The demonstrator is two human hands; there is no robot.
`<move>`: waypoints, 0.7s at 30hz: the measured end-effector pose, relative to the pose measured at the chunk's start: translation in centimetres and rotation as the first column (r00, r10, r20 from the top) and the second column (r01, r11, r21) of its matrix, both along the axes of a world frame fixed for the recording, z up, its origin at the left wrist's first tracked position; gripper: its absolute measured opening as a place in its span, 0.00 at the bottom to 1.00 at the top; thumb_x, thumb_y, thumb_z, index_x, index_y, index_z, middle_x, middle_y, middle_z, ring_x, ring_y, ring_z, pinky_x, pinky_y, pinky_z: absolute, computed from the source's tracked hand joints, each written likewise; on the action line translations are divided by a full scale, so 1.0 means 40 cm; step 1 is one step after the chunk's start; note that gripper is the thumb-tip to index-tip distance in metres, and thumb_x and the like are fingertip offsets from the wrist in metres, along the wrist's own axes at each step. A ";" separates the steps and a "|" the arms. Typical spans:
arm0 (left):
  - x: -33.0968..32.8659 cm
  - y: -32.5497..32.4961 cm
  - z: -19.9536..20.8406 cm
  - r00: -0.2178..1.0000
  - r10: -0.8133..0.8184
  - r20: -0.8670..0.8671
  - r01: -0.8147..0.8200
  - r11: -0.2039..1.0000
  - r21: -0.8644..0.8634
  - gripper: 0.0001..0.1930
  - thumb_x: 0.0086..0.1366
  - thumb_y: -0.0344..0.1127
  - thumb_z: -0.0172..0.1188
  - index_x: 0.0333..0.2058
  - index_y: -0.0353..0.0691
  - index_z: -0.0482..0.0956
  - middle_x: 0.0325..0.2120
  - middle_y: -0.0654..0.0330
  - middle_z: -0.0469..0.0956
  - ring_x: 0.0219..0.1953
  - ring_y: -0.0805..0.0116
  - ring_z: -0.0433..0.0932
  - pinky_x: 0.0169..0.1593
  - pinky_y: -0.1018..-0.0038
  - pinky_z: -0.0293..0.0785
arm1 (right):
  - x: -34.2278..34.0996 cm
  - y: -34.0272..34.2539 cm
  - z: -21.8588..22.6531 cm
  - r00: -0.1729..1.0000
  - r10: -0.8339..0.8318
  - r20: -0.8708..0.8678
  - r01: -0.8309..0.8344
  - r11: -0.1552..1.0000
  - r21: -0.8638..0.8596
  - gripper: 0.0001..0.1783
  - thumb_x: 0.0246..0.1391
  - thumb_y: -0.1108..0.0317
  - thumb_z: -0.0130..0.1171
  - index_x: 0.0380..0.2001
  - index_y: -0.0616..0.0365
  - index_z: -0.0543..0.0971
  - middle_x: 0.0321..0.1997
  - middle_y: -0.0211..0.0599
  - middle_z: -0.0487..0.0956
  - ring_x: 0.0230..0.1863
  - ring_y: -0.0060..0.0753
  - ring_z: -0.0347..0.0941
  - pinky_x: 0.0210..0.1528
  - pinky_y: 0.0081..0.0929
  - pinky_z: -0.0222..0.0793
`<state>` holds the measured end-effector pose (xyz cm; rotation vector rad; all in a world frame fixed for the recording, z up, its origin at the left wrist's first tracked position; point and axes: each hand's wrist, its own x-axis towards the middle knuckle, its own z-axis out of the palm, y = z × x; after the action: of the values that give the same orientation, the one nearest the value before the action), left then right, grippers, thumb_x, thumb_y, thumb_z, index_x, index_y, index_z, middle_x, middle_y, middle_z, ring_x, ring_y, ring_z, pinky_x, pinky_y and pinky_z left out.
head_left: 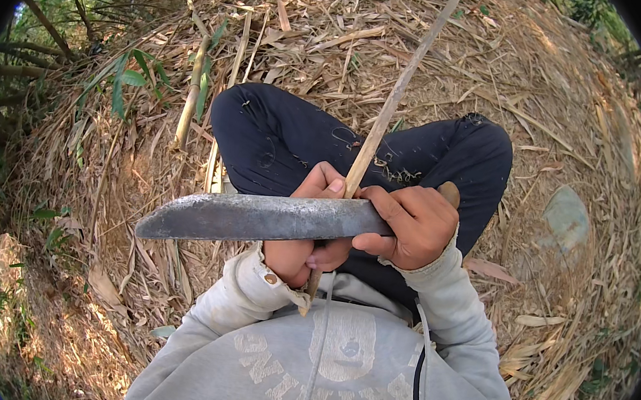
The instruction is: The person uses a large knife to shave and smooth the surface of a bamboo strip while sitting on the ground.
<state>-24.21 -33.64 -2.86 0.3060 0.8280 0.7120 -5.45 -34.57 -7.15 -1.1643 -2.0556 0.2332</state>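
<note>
Spreading across most of the view, dry leaf and stalk litter (pixel 604 142) covers the ground around the seated person. A pale grey hoodie (pixel 222 383) with a faded chest print fills the lower middle, and above it dark trousers (pixel 280 138) show both knees bent outward. A long, pale, slender stick (pixel 393 103) rises at a slant between the knees, leaving the view at the upper edge, while its lower end reaches down in front of the hoodie. Left of the trousers, a yellowish length of bamboo (pixel 190 99) lies on the litter. A broad, dark-grey knife blade (pixel 264 219) crosses in front of the stick, its tip pointing to the person's left. A flat greyish stone (pixel 567 216) lies well to the right of the knees. The right hand (pixel 418 225) is closed around the knife's handle, whose rounded brown end (pixel 450 194) pokes out above the knuckles. The left hand (pixel 288 260) is curled around the stick just beside it, though the blade hides its middle, so whether the edge touches the wood cannot be told. Small curled shavings (pixel 398 174) cling to the trousers.
</note>
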 end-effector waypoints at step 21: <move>-0.020 -0.015 0.002 0.985 0.036 0.169 -0.031 0.999 -0.034 0.11 0.79 0.46 0.39 0.37 0.50 0.59 0.19 0.65 0.63 0.08 0.84 0.52 0.10 0.83 0.43 | 0.004 0.018 0.001 0.998 0.036 -0.053 -0.035 0.999 0.022 0.31 0.50 0.35 0.62 0.32 0.56 0.84 0.18 0.28 0.71 0.17 0.30 0.70 0.19 0.26 0.63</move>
<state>-25.01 -34.24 -2.79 0.2011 0.6831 0.7450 -5.28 -33.87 -7.13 -1.0984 -2.0281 0.2569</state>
